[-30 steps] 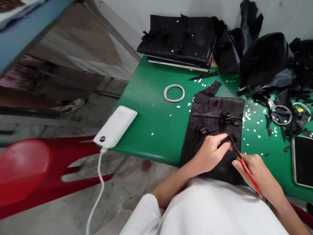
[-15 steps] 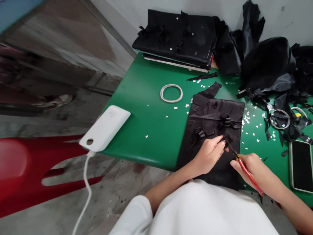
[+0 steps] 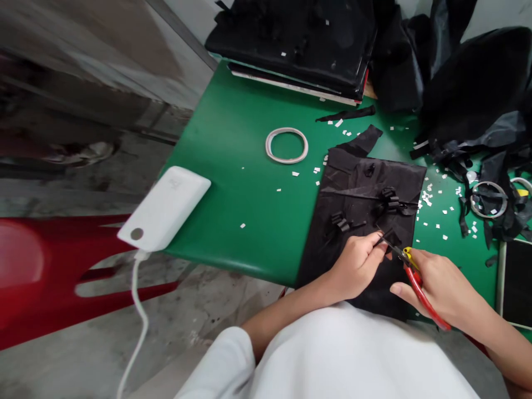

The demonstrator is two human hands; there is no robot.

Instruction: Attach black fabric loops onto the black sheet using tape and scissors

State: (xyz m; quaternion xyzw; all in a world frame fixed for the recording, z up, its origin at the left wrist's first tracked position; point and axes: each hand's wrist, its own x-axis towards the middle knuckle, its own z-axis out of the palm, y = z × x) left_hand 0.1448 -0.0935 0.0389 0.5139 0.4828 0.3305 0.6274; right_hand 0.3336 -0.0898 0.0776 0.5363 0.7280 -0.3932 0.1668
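My left hand [image 3: 359, 263] is closed in a pinch on a small black strap end [image 3: 391, 237] of a flat black fabric piece. That fabric piece [image 3: 353, 205] lies on the green table with its lower end against my body, and black buckles [image 3: 388, 199] sit on it. In my right hand [image 3: 440, 282] are snips with red and yellow handles [image 3: 424, 299]. The blades are spread around the strap beside my left fingertips. My right thumb stands off from the red handle.
On the green table [image 3: 233, 138] lie a roll of tape [image 3: 286, 145], white scraps, a white power bank [image 3: 166, 208] with a cable, and a phone [image 3: 515, 282]. A stack of folded black fabric [image 3: 291, 44] and a black heap [image 3: 474, 77] stand behind. A red chair [image 3: 100, 266] is at left.
The snips' handles and blades have spread apart, and the blades now straddle the strap. My view has shifted down and a little closer. My left hand keeps its pinch.
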